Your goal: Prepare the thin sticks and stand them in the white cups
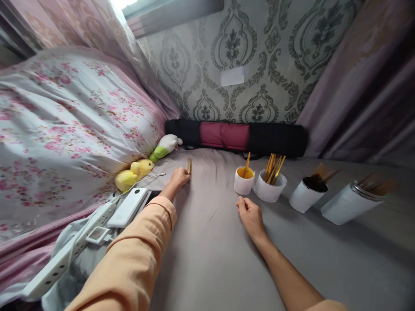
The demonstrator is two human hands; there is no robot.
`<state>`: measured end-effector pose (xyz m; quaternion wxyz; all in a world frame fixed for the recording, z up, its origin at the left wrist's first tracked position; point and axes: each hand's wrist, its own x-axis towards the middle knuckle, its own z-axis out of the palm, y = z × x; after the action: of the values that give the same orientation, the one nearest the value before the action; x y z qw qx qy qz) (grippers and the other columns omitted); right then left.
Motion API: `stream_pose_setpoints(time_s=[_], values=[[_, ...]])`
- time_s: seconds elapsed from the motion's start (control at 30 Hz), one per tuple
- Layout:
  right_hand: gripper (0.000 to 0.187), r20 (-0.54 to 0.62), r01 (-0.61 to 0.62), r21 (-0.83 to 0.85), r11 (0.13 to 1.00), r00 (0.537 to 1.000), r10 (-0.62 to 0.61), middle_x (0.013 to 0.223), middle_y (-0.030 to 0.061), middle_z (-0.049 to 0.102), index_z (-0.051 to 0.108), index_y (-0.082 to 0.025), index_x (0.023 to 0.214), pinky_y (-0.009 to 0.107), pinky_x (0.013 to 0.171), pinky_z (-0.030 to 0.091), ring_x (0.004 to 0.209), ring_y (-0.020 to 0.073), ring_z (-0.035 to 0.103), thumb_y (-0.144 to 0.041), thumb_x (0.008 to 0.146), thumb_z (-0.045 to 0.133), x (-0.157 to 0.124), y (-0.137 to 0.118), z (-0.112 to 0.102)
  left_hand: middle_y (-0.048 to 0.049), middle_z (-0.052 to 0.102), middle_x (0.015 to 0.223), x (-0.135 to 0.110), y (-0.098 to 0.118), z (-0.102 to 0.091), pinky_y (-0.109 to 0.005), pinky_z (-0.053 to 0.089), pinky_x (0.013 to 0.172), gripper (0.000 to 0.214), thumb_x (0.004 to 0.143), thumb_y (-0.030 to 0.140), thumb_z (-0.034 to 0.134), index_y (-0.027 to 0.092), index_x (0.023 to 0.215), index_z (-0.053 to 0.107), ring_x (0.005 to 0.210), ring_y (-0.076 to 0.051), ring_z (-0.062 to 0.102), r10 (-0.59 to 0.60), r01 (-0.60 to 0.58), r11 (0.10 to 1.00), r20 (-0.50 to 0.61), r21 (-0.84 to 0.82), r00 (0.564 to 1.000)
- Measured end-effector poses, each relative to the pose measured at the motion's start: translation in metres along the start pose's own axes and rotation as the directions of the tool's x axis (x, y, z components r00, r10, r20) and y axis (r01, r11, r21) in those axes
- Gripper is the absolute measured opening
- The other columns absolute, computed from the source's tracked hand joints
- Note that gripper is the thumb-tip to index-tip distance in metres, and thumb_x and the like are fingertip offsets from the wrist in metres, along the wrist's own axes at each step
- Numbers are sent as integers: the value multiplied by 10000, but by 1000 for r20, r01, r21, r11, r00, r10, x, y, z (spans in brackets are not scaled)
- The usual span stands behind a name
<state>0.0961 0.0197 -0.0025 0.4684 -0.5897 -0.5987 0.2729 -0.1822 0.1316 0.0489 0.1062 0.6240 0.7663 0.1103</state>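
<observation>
My left hand point(180, 178) is closed around a small bundle of thin sticks point(189, 165), which stand up from its fingers above the grey sheet. Curled and closed, my right hand point(251, 216) is just in front of a small white cup point(244, 185) with a yellow inside; nothing shows in its fingers. One or a few golden sticks point(247, 162) lean in that cup. To its right, a wider white container point(270, 192) holds several golden sticks point(275, 167). Farther right, a white cup with a dark inside point(304, 199) and a larger white-wrapped jar point(346, 209) hold brownish sticks.
At the left lie a white power bank point(128, 209), a power strip point(69, 252) with a charger point(99, 235), and a cable. Plush toys, one yellow point(129, 178) and one white-green point(167, 146), rest against floral bedding point(74, 116). A black-and-maroon roll point(223, 134) lies along the wall.
</observation>
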Motion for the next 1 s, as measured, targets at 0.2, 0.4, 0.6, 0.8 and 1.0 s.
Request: stream_pose_setpoints(time_s=[0.2, 0.4, 0.6, 0.8, 1.0], values=[[435, 0, 6, 5, 1000, 1000, -6, 597, 40, 589, 553, -161, 654, 213, 465, 311, 495, 118, 471, -486, 844, 335, 0, 0, 0, -85, 665, 766, 1, -3, 0, -219, 407, 635, 261, 678, 267, 512, 158, 831, 694, 749, -172, 592, 4, -4, 998, 0, -64, 1000], [424, 7, 8, 4, 1000, 1000, -8, 611, 46, 586, 559, -159, 667, 213, 467, 315, 518, 122, 478, -470, 846, 333, 0, 0, 0, -65, 643, 651, 2, -5, -1, -207, 403, 589, 225, 667, 260, 537, 135, 765, 696, 667, -156, 584, -20, 21, 988, 11, -155, 1000], [432, 5, 11, 10, 1000, 1000, -11, 595, 46, 580, 557, -157, 655, 216, 456, 308, 506, 122, 472, -479, 840, 336, 0, 0, 0, -54, 622, 628, 3, -8, 2, -192, 381, 500, 243, 667, 282, 565, 109, 791, 682, 573, -123, 543, -109, 117, 950, 42, -291, 993], [413, 13, -1, 7, 1000, 1000, 1, 606, 37, 592, 537, -166, 654, 206, 453, 299, 488, 113, 462, -469, 849, 336, 0, 0, 0, -40, 590, 621, 5, -9, 5, -185, 358, 449, 249, 663, 288, 576, 105, 812, 657, 505, -91, 489, -171, 188, 877, 79, -442, 982], [421, 15, -9, 4, 1000, 1000, 9, 567, 27, 568, 539, -165, 648, 208, 454, 302, 485, 114, 457, -478, 846, 339, 0, -2, -1, -33, 586, 603, 2, 0, 3, -165, 348, 428, 188, 661, 260, 583, 109, 770, 608, 511, -83, 500, -179, 216, 765, 122, -607, 976]])
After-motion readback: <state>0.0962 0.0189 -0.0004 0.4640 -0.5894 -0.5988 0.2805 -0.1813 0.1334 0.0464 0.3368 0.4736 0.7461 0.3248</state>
